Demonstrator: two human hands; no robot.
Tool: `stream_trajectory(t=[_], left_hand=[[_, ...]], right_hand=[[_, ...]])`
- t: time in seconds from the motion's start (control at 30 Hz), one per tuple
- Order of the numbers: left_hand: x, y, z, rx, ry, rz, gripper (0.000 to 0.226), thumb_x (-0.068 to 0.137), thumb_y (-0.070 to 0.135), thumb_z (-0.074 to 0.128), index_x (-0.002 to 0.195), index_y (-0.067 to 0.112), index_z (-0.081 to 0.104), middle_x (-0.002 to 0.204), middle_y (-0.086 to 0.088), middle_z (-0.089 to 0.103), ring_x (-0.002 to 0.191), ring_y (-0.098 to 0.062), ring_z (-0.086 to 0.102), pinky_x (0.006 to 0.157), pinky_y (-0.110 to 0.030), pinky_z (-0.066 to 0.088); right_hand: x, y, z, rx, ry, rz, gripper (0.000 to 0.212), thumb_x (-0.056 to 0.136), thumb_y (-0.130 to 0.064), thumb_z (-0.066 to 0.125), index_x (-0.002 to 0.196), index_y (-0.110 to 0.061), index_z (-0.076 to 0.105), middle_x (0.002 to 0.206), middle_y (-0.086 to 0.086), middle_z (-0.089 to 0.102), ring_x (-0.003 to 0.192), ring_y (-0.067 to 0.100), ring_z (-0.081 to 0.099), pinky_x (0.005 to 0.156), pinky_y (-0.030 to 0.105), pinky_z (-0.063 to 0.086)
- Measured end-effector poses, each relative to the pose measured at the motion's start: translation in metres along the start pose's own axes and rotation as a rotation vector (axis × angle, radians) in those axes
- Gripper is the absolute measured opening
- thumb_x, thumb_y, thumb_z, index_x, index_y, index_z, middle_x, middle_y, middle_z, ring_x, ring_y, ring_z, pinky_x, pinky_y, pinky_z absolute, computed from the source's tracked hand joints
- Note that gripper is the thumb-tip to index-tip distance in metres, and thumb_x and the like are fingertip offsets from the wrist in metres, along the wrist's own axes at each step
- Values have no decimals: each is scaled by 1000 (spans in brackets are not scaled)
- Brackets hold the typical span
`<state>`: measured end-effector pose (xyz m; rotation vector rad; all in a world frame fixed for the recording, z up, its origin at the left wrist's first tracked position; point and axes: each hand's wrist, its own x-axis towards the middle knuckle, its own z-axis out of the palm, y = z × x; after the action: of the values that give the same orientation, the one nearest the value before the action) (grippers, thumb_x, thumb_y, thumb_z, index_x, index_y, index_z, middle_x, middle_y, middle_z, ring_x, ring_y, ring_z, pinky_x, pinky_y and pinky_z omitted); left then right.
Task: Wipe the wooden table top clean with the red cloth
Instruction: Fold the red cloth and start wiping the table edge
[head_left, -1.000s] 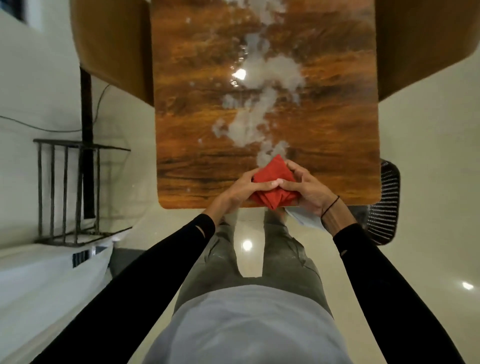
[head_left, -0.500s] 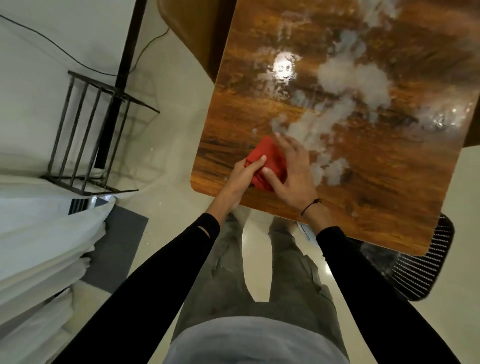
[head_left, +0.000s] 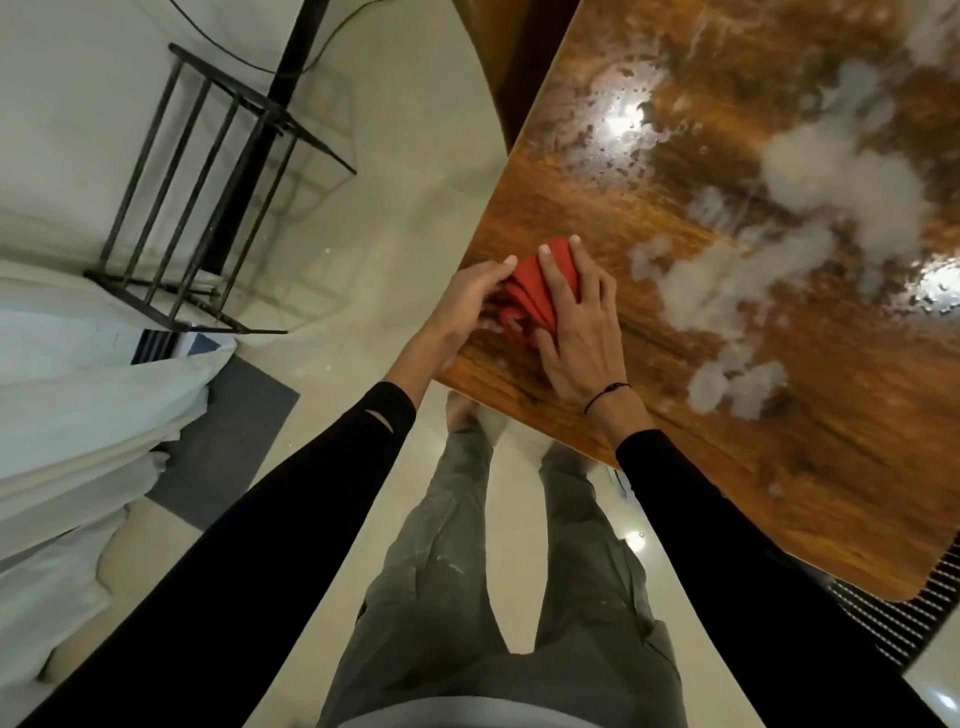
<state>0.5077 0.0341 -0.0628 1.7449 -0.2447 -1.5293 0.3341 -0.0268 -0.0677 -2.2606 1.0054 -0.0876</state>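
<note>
The red cloth lies bunched on the wooden table top, close to its near left edge. My right hand presses flat on the cloth with fingers spread over it. My left hand pinches the cloth's left side at the table edge. White foamy smears run across the wood to the right of the cloth and up toward the far side. Wet droplets glisten farther up the top.
A black metal rack stands on the pale floor at the left, by a dark post. White fabric is piled at the far left. A black mesh object sits below the table's near right corner.
The view has swung left and the table now appears tilted at the right. Both hands have slid the cloth left toward the table's left edge, away from the white smears.
</note>
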Motion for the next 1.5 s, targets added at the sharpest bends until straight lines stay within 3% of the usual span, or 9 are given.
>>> stream_trajectory(t=[0.23, 0.4, 0.63, 0.73, 0.9, 1.07, 1.23, 1.37, 1.5], left_hand=[[-8, 5, -18, -225, 133, 351, 19, 100, 24, 71, 117, 16, 78, 108, 0, 80, 101, -19, 76, 86, -37, 65], [-13, 5, -17, 279, 318, 718, 29, 91, 10, 83, 118, 14, 74, 113, 6, 76, 108, -15, 73, 92, -26, 62], [-1, -22, -6, 943, 242, 646, 65, 90, 29, 82, 151, 19, 61, 143, -8, 61, 133, -31, 53, 112, -48, 50], [11, -20, -4, 1007, 117, 556, 86, 96, 44, 80, 170, 26, 40, 170, -7, 42, 155, -33, 39, 125, -52, 34], [29, -5, -11, 1139, 36, 666, 79, 95, 52, 79, 166, 33, 48, 178, -5, 32, 160, -33, 32, 122, -53, 29], [42, 9, 3, 1332, -117, 827, 83, 94, 65, 74, 167, 37, 46, 185, -6, 14, 169, -33, 16, 130, -55, 16], [44, 14, 22, 1225, 17, 868, 33, 105, 34, 67, 133, 18, 75, 159, -7, 58, 154, -31, 47, 124, -53, 30], [41, 30, 31, 894, 211, 799, 24, 107, 29, 56, 113, 12, 73, 88, 4, 67, 88, -25, 67, 91, -38, 47], [56, 53, 26, 815, 292, 754, 35, 113, 39, 54, 139, 18, 62, 119, 4, 68, 104, -17, 66, 91, -40, 57]], right_hand=[[27, -23, -26, 40, 240, -70, 69, 103, -29, 52, 172, -17, 47, 177, 18, 38, 146, 42, 46, 120, 54, 34], [24, 2, -39, -53, 194, -161, 70, 107, -35, 54, 175, -20, 40, 179, 15, 34, 144, 41, 45, 115, 48, 34], [-18, 57, -46, -128, -211, -20, 70, 106, -36, 39, 175, -26, 41, 184, 9, 30, 168, 36, 24, 127, 61, 21], [-23, 69, -63, 19, -213, 34, 72, 98, -29, 44, 169, -24, 53, 174, 8, 43, 152, 32, 36, 120, 47, 31], [-9, 75, -86, 445, -51, 257, 51, 93, -12, 50, 138, -14, 75, 127, 2, 71, 119, 14, 63, 101, 29, 49], [13, 78, -83, 504, 138, 386, 20, 105, -4, 59, 114, -12, 75, 100, -2, 68, 89, 1, 62, 78, 20, 49], [32, 84, -72, 499, 324, 520, 13, 107, -18, 76, 105, -7, 70, 106, 21, 73, 99, 41, 70, 85, 47, 59], [47, 79, -64, 417, 444, 571, 33, 109, -26, 75, 101, 4, 66, 99, 22, 68, 91, 33, 62, 83, 46, 51], [65, 62, -59, 259, 577, 447, 31, 111, -18, 67, 123, 11, 66, 111, 21, 69, 100, 23, 58, 89, 37, 48]])
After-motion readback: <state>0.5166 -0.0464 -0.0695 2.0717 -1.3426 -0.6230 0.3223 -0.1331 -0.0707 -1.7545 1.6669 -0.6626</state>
